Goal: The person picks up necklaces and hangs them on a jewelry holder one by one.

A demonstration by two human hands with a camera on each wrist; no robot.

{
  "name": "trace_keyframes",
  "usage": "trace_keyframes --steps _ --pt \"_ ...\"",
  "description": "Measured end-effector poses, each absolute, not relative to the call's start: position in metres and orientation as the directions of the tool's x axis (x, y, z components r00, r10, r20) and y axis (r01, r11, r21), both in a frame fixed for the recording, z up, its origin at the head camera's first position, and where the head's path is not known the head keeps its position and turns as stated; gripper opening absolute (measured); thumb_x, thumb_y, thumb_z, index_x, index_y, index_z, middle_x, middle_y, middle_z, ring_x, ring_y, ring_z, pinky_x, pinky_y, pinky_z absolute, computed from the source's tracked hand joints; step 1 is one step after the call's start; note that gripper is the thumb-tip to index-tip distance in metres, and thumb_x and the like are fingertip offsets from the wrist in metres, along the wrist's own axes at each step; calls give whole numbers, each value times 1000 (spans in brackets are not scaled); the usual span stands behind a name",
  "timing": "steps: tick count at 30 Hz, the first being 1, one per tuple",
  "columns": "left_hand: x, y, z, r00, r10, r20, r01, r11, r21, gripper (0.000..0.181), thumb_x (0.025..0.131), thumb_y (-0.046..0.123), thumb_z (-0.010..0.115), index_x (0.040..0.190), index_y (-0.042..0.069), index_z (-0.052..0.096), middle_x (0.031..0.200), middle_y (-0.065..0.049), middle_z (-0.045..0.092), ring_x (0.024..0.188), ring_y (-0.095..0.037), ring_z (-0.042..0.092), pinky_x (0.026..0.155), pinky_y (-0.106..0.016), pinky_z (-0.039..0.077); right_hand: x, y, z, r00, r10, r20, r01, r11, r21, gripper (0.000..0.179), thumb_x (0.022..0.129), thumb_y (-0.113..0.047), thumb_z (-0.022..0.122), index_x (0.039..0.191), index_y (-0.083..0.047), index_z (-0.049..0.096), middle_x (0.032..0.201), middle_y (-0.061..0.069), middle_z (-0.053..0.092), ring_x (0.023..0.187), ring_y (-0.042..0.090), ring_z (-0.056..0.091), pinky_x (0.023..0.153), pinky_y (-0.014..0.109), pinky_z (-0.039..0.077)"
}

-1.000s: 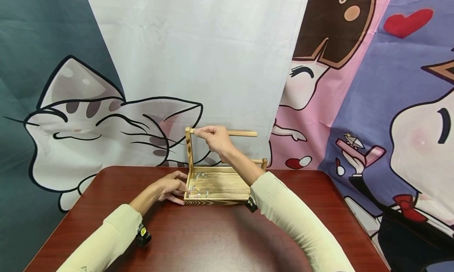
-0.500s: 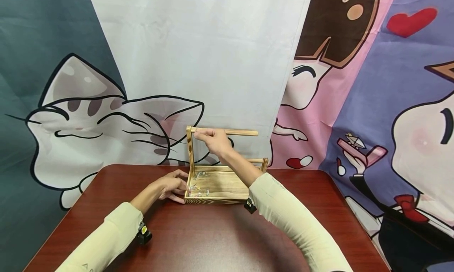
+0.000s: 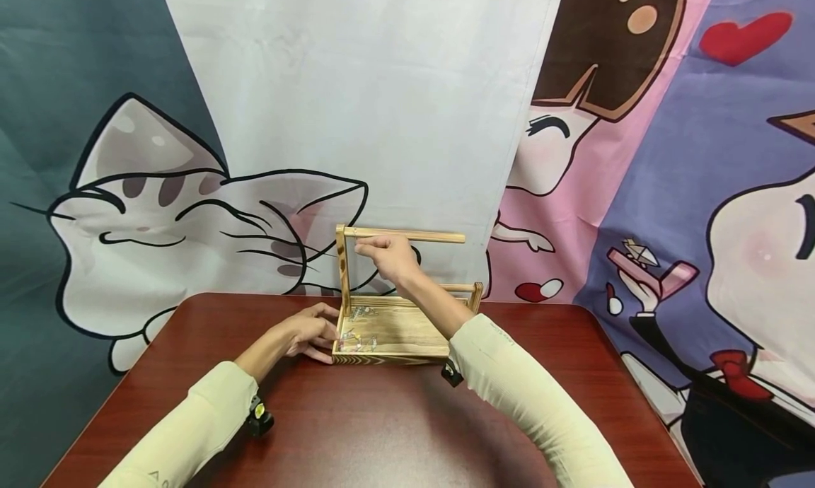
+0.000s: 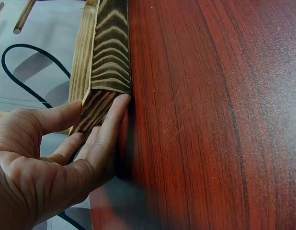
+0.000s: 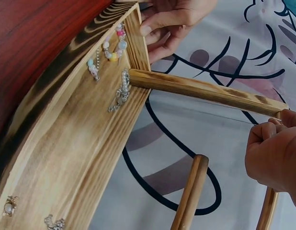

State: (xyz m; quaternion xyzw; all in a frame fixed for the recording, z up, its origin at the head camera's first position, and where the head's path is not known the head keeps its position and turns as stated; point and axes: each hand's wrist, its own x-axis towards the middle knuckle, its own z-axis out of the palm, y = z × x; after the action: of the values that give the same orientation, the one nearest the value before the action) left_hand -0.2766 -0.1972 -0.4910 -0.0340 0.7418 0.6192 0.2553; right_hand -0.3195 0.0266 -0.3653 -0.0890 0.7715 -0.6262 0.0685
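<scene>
A wooden jewelry stand [image 3: 407, 325] has a shallow tray, an upright post [image 3: 344, 269] at its left and a top bar [image 3: 420, 236]. My left hand [image 3: 308, 332] grips the tray's left end, its thumb at the rim and its fingers against the outer side. Just below the bar, near the post, my right hand [image 3: 391, 258] pinches a very thin necklace chain [image 5: 210, 112]; in the right wrist view the chain runs along the post, and its far end is hard to make out. A beaded bracelet [image 5: 113, 56] and a silver chain [image 5: 124, 88] lie at the tray's left end.
A lower wooden bar [image 3: 461, 288] stands at the tray's right side. Small jewelry pieces, one ring-like [image 5: 10, 207], also lie in the tray. The stand sits near the back of a red-brown table [image 3: 356, 424], before a printed cloth backdrop [image 3: 407, 106].
My right hand has come down slightly from in front of the top bar to just below it, still pinching. The left hand keeps its place on the tray, and the view has shifted a little.
</scene>
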Motion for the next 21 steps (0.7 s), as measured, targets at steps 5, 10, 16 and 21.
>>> trace_keyframes --steps 5,10,16,21 --pt "-277 -197 -491 -867 264 -423 -368 235 900 67 99 -8 63 159 0 34 138 -30 63 113 -36 74 85 -57 75 -321 29 -370 -970 -243 7 -47 159 -986 33 106 -23 80 135 -8 82 137 11 82 44 1 28 48 19 27" --pt "-277 -196 -490 -866 265 -424 -372 227 900 68 99 -9 63 159 0 33 137 -30 62 111 -35 74 86 -57 75 -320 35 -376 -963 -270 12 -55 152 -987 34 106 -24 79 136 -10 81 135 10 82 45 3 30 52 23 32" --pt "-277 -197 -490 -866 263 -426 -370 236 899 67 100 -9 62 159 0 33 138 -31 63 111 -35 75 85 -57 75 -318 39 -383 -953 -302 9 -48 121 -992 33 106 -22 78 133 -3 80 130 9 83 50 5 32 54 23 34" --pt "-277 -197 -491 -864 259 -432 -376 239 895 68 100 -8 62 160 0 33 139 -31 62 112 -36 74 85 -56 75 -316 42 -387 -951 -309 17 -46 86 -995 29 105 -19 78 128 0 81 124 7 83 52 5 33 57 25 33"
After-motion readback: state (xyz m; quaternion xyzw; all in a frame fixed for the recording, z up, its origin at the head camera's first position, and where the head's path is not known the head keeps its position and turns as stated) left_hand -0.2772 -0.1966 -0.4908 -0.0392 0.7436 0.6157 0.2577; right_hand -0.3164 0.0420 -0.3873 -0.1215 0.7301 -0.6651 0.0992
